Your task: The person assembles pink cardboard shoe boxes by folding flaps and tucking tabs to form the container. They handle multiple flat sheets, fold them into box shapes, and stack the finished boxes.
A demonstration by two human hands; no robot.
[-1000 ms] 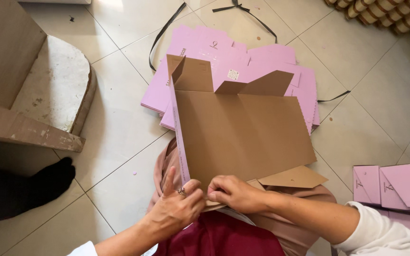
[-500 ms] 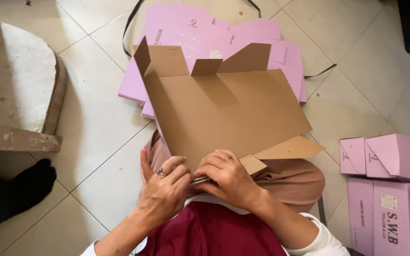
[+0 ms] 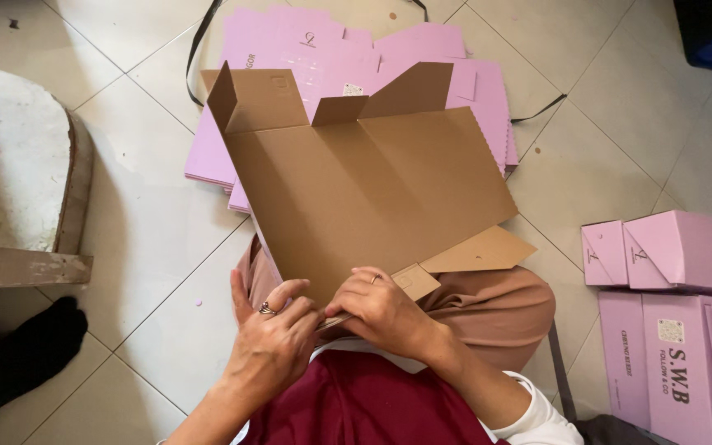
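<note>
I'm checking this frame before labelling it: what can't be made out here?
Head view only:
- Near edge of the cardboard box blank: covered by the left hand and right hand.
- Stack of flat pink boxes: mostly behind the blank.
- Folded pink boxes: cut by the right edge.

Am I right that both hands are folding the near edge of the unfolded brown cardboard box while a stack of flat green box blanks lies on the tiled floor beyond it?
Not quite: the stack of flat box blanks is pink, not green, as the head view shows. The rest holds: the left hand and the right hand are both at the near edge of the unfolded brown cardboard box, and the stack lies on the tiled floor beyond it.
</note>
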